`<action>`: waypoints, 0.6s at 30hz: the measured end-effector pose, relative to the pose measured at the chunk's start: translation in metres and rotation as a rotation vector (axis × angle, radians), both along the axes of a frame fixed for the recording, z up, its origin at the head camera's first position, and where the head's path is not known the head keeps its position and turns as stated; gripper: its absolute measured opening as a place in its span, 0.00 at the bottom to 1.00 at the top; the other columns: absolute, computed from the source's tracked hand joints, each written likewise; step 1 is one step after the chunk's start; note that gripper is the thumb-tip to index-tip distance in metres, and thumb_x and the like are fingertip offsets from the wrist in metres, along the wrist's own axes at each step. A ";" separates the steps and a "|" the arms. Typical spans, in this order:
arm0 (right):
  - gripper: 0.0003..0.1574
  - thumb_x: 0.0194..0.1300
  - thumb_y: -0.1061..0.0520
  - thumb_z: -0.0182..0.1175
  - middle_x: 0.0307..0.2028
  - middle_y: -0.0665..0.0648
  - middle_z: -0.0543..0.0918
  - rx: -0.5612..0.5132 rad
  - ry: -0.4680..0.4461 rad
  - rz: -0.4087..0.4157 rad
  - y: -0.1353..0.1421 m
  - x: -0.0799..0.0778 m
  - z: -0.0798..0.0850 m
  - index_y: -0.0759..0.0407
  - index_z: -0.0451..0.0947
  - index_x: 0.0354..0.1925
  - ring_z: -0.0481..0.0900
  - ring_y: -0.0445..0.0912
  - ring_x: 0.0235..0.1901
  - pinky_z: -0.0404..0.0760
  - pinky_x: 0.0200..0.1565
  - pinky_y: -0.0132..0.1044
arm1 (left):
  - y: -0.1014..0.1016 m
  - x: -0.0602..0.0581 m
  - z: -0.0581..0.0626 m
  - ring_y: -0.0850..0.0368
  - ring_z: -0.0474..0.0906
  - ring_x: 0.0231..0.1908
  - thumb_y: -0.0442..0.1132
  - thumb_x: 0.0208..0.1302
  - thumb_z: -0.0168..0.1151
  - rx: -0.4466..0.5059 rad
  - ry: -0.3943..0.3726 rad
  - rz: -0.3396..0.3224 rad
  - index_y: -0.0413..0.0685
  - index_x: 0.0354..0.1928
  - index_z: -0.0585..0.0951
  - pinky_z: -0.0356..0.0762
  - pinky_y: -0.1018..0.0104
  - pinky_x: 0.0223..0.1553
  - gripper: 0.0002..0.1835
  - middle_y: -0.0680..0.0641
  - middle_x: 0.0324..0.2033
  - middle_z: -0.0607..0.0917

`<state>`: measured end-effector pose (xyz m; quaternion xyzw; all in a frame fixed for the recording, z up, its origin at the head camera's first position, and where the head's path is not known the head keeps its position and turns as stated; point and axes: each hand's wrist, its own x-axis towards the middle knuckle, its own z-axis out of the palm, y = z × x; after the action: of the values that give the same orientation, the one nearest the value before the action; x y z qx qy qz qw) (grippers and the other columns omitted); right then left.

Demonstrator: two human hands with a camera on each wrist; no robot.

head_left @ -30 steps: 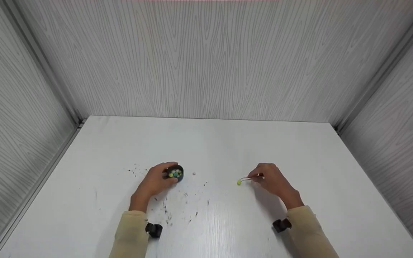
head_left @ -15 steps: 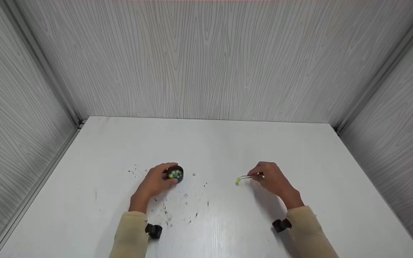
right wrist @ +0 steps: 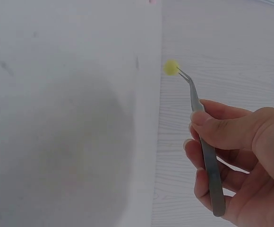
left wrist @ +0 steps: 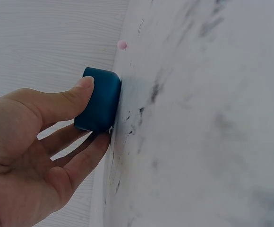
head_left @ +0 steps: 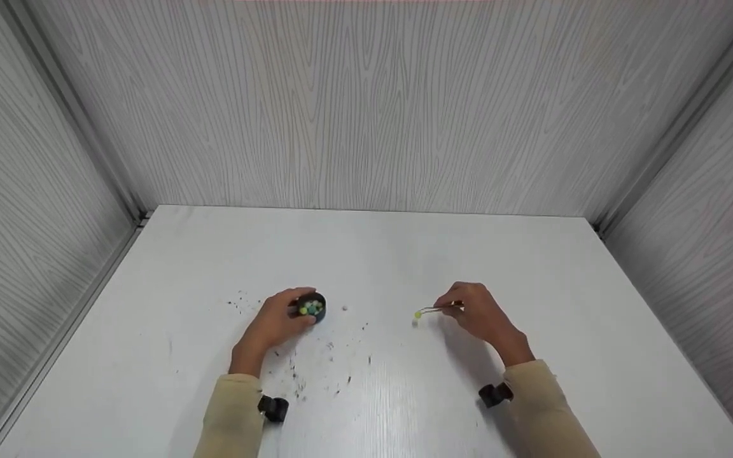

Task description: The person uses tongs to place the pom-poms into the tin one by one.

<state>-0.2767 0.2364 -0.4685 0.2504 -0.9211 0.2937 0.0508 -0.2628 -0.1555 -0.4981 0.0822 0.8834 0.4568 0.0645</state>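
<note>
My left hand (head_left: 277, 319) grips a small round container, dark inside and blue-green outside, with thumb and fingers around its wall. Several small balls in yellow, green, white and teal lie in this container (left wrist: 99, 100), seen through its open top in the head view. Between the thumb and fingers of my right hand (head_left: 478, 312) is a pair of metal tweezers (right wrist: 208, 151) with bent tips. Those tips pinch a yellow ball (right wrist: 171, 67), raised over the table with its shadow just below it. The right hand is well to the right of the container.
A small pink ball (left wrist: 122, 45) lies on the white table (head_left: 373, 254) just right of the container. Dark specks and smudges (head_left: 296, 381) mark the tabletop around the left hand. Grey wood-grain panels (head_left: 366, 108) wall the table at the back and both sides.
My right hand has lifted the yellow ball with the tweezers off the table and shifted slightly left and away from me. The left hand and container have stayed in place.
</note>
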 end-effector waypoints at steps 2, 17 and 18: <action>0.11 0.61 0.72 0.69 0.34 0.58 0.88 0.000 -0.004 0.000 -0.002 -0.001 0.001 0.60 0.92 0.38 0.85 0.47 0.37 0.85 0.41 0.39 | 0.000 0.000 0.000 0.33 0.73 0.69 0.33 0.69 0.67 -0.002 0.004 0.000 0.46 0.73 0.73 0.72 0.39 0.69 0.31 0.35 0.70 0.74; 0.11 0.62 0.71 0.69 0.36 0.57 0.89 -0.016 0.000 0.041 -0.020 -0.006 0.009 0.59 0.92 0.39 0.85 0.48 0.38 0.85 0.42 0.39 | 0.000 0.000 0.000 0.34 0.75 0.68 0.33 0.68 0.68 -0.016 0.013 0.004 0.44 0.72 0.73 0.73 0.40 0.69 0.31 0.35 0.68 0.76; 0.11 0.62 0.71 0.68 0.36 0.57 0.89 -0.018 -0.002 0.043 -0.022 -0.007 0.010 0.59 0.92 0.39 0.85 0.48 0.38 0.85 0.42 0.39 | 0.000 0.000 0.000 0.34 0.75 0.68 0.33 0.68 0.68 -0.018 0.015 0.003 0.44 0.72 0.73 0.73 0.40 0.69 0.31 0.34 0.68 0.76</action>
<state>-0.2834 0.2145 -0.4584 0.2693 -0.9130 0.3031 0.0456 -0.2626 -0.1552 -0.4982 0.0839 0.8880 0.4484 0.0579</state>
